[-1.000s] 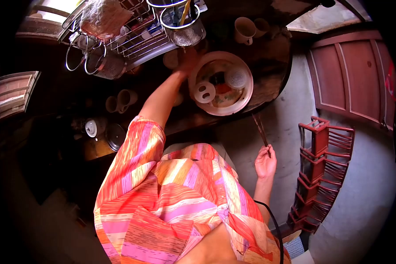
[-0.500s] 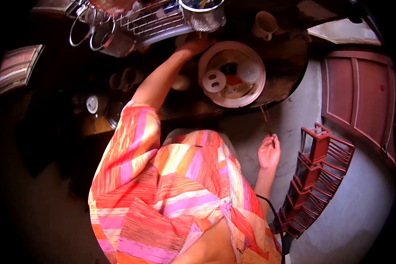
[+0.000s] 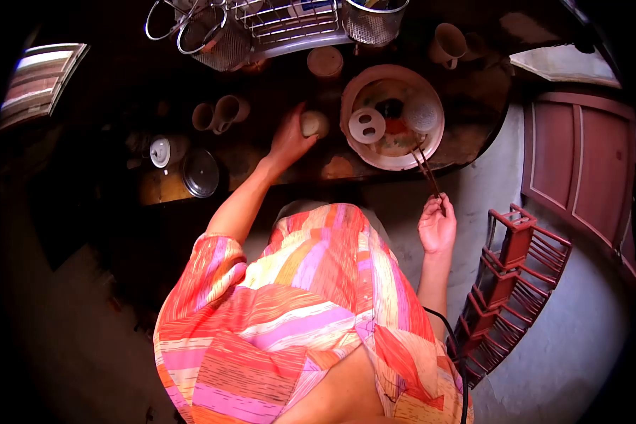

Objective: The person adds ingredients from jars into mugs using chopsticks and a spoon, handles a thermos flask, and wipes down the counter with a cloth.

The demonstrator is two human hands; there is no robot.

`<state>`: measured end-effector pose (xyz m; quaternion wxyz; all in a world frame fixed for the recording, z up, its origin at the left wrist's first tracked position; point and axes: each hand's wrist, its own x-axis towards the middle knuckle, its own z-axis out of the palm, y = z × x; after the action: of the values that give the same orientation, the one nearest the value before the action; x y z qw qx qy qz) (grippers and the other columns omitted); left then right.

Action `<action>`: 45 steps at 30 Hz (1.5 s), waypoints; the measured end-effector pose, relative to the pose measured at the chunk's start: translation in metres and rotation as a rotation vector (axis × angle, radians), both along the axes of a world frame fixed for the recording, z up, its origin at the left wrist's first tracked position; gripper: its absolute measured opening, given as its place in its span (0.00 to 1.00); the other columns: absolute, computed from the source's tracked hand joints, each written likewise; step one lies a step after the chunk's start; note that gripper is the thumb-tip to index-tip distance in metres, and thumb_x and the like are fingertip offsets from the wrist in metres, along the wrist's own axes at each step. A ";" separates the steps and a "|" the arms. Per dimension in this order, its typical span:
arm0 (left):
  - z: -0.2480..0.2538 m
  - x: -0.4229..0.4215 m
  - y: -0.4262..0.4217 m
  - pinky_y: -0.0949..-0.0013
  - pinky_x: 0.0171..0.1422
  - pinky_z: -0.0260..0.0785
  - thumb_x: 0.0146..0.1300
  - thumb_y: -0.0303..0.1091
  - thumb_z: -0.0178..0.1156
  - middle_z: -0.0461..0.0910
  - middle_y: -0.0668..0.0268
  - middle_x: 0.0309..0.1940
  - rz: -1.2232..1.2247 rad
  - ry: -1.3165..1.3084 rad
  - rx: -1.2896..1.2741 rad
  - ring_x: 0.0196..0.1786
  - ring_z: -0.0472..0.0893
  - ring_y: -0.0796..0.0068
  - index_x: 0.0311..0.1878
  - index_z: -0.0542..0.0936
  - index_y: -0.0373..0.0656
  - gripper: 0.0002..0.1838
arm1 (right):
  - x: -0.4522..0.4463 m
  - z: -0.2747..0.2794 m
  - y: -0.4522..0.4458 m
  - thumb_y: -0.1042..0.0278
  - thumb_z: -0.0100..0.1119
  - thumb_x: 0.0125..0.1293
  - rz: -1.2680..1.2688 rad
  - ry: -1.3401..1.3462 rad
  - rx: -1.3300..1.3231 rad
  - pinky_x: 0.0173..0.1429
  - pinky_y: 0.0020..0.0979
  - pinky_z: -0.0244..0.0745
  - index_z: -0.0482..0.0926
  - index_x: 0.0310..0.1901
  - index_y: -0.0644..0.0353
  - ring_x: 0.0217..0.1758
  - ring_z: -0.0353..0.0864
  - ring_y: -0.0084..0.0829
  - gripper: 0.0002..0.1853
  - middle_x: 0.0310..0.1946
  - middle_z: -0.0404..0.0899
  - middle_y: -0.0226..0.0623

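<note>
My left hand [image 3: 290, 139] is at a small round pale container [image 3: 314, 124] on the dark table, its thumb and fingers around the near left side. In my right hand [image 3: 438, 222] is a pair of dark tongs or chopsticks [image 3: 430, 175], pinched at the rear end, with the tips over the near rim of a round tray [image 3: 392, 162]. In the tray lie a white disc with two oval holes [image 3: 367, 126] and a translucent round dish [image 3: 420, 115]. A round-lidded jar [image 3: 325, 62] stands behind my left hand.
A wire rack [image 3: 290, 25] with mesh cups stands at the back. Mugs [image 3: 231, 110] are at the left and another mug [image 3: 448, 44] at the back right. A white-lidded pot [image 3: 161, 151] and a glass lid [image 3: 201, 173] are farther left. Stacked red stools [image 3: 498, 290] stand right.
My left hand has come back from beneath the rack to the small pale container. My right hand has moved the tool forward, so its tips now overlap the tray.
</note>
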<state>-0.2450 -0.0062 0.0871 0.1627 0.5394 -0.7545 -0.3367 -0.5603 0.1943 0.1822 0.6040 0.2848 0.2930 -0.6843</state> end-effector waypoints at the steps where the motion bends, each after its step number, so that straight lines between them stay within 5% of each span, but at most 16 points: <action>1: 0.006 -0.003 0.001 0.58 0.67 0.61 0.52 0.33 0.69 0.66 0.46 0.62 0.095 0.040 0.028 0.64 0.68 0.53 0.68 0.58 0.37 0.43 | 0.000 0.000 0.003 0.69 0.54 0.68 -0.003 -0.004 0.016 0.43 0.22 0.82 0.78 0.37 0.62 0.37 0.80 0.26 0.07 0.35 0.78 0.39; 7: 0.036 -0.049 -0.023 0.64 0.65 0.63 0.52 0.31 0.70 0.68 0.52 0.61 0.348 0.761 -0.034 0.63 0.69 0.63 0.69 0.55 0.36 0.44 | 0.001 -0.010 0.025 0.69 0.53 0.69 -0.063 -0.018 0.072 0.42 0.22 0.82 0.77 0.37 0.62 0.38 0.80 0.27 0.06 0.34 0.78 0.38; 8: 0.040 -0.058 -0.033 0.64 0.65 0.63 0.50 0.31 0.71 0.68 0.53 0.61 0.312 0.559 -0.147 0.62 0.70 0.61 0.69 0.55 0.36 0.46 | 0.004 -0.009 0.026 0.69 0.53 0.69 -0.068 -0.033 0.078 0.42 0.22 0.82 0.77 0.37 0.62 0.38 0.80 0.27 0.07 0.33 0.78 0.38; 19: 0.023 -0.164 -0.151 0.61 0.61 0.66 0.47 0.36 0.70 0.73 0.54 0.55 0.318 0.493 -0.289 0.58 0.74 0.61 0.60 0.67 0.37 0.36 | -0.013 -0.003 0.059 0.68 0.53 0.69 -0.181 -0.022 0.110 0.42 0.22 0.82 0.77 0.37 0.62 0.37 0.80 0.27 0.07 0.33 0.78 0.38; 27: 0.009 -0.153 -0.168 0.60 0.61 0.65 0.51 0.47 0.65 0.74 0.56 0.55 0.098 0.186 -0.394 0.58 0.73 0.60 0.58 0.70 0.39 0.34 | -0.016 -0.002 0.054 0.69 0.54 0.68 -0.174 -0.033 0.102 0.42 0.23 0.82 0.78 0.36 0.62 0.37 0.80 0.27 0.07 0.33 0.78 0.38; 38: 0.010 -0.147 -0.159 0.58 0.61 0.64 0.55 0.62 0.60 0.74 0.59 0.54 0.063 0.080 -0.462 0.57 0.73 0.60 0.55 0.74 0.42 0.35 | -0.007 0.006 0.033 0.69 0.53 0.68 -0.058 0.002 0.082 0.42 0.22 0.82 0.78 0.37 0.62 0.36 0.80 0.27 0.07 0.34 0.78 0.39; 41: 0.026 -0.122 -0.133 0.60 0.53 0.71 0.67 0.53 0.52 0.81 0.62 0.44 0.114 -0.037 -0.059 0.48 0.80 0.62 0.51 0.77 0.41 0.24 | 0.000 0.005 0.030 0.69 0.53 0.69 -0.048 -0.003 0.048 0.42 0.22 0.82 0.78 0.37 0.63 0.36 0.80 0.26 0.07 0.34 0.79 0.40; 43: -0.029 -0.091 -0.094 0.63 0.49 0.72 0.68 0.44 0.53 0.83 0.64 0.40 0.150 0.566 -0.005 0.44 0.80 0.68 0.47 0.80 0.42 0.16 | 0.006 0.008 0.024 0.69 0.52 0.69 -0.032 -0.008 0.044 0.42 0.22 0.82 0.78 0.37 0.63 0.36 0.80 0.26 0.08 0.34 0.79 0.40; 45: 0.003 -0.058 -0.047 0.67 0.46 0.71 0.66 0.40 0.56 0.83 0.66 0.39 0.298 0.800 0.625 0.42 0.80 0.74 0.45 0.82 0.42 0.13 | 0.012 0.008 0.014 0.69 0.52 0.69 0.015 -0.037 0.034 0.42 0.23 0.82 0.78 0.38 0.64 0.37 0.80 0.26 0.08 0.35 0.78 0.42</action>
<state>-0.3033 -0.0537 0.0900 0.3154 0.4930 -0.4124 -0.6982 -0.5483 0.2085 0.1901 0.6095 0.3055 0.2957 -0.6691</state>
